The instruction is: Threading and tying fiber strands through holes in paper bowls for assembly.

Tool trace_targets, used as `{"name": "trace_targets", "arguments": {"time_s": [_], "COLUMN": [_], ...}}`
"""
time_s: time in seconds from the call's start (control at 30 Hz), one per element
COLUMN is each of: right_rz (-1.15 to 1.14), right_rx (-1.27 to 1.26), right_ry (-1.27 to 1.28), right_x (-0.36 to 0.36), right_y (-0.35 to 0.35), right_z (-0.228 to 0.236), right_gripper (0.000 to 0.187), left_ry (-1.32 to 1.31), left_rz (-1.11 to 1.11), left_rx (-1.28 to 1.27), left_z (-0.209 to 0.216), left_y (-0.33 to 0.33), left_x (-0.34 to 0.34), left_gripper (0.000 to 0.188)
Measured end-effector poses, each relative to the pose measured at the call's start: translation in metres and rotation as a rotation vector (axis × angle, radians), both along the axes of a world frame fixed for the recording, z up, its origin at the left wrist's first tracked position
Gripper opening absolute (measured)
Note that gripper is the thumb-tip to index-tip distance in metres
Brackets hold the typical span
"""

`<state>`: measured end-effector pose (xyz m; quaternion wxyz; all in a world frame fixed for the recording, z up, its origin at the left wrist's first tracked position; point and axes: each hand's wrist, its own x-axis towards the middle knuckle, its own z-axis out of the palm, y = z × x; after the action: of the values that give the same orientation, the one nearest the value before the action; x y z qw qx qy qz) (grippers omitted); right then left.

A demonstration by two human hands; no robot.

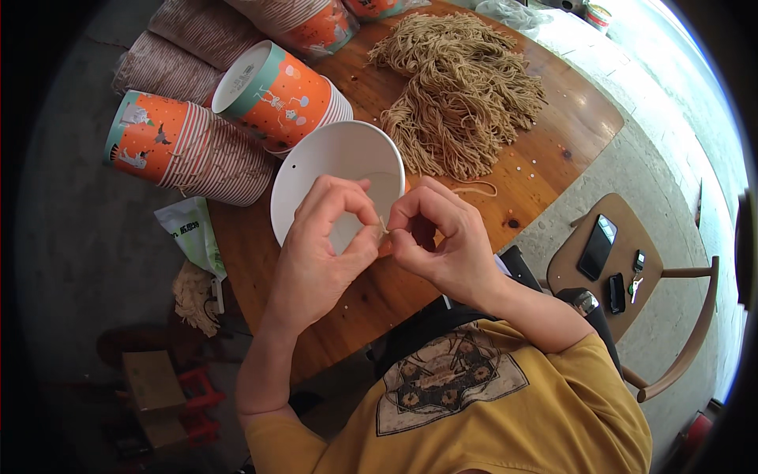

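Open bucket (pixel 324 150): white inside, mouth toward you; one small dark hole shows in its wall.
Bucket stacks (pixel 288 99): orange, teal-banded buckets nested inside one another, beyond and left of the open bucket.
Left hand (pixel 328 245): your thumb and forefinger pinch the cord (pixel 384 226).
Right hand (pixel 442 237): your thumb and forefinger pinch the same cord opposite.
Cord position: between both hands' fingertips, near the open bucket's rim.
Cord bundle (pixel 466 95): heaped on the tabletop (pixel 584 118), beyond your right hand.
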<state>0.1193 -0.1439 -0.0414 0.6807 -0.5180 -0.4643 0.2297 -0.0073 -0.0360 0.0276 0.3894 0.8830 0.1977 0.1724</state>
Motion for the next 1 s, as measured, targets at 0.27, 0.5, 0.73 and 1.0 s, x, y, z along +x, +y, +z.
{"name": "trace_targets", "arguments": {"time_s": [0.27, 0.5, 0.73, 1.0], "right_rz": [-0.024, -0.040, -0.029, -0.021], "right_rx": [-0.065, -0.054, -0.035, -0.024], "right_ry": [0.041, -0.010, -0.075, -0.078], "right_x": [-0.002, -0.003, -0.002, -0.002], "right_y": [-0.002, -0.002, -0.001, 0.000], "right_z": [0.001, 0.001, -0.001, -0.004], "right_gripper": [0.009, 0.010, 0.010, 0.010], "left_ry": [-0.032, 0.026, 0.066, 0.065], "left_rz": [-0.011, -0.033, -0.083, -0.104], "left_rx": [0.728, 0.949, 0.859, 0.536], "left_z": [0.003, 0.004, 0.006, 0.004], "left_y": [-0.011, -0.014, -0.010, -0.003], "left_x": [0.002, 0.005, 0.005, -0.001], "left_gripper": [0.027, 0.028, 0.024, 0.024]}}
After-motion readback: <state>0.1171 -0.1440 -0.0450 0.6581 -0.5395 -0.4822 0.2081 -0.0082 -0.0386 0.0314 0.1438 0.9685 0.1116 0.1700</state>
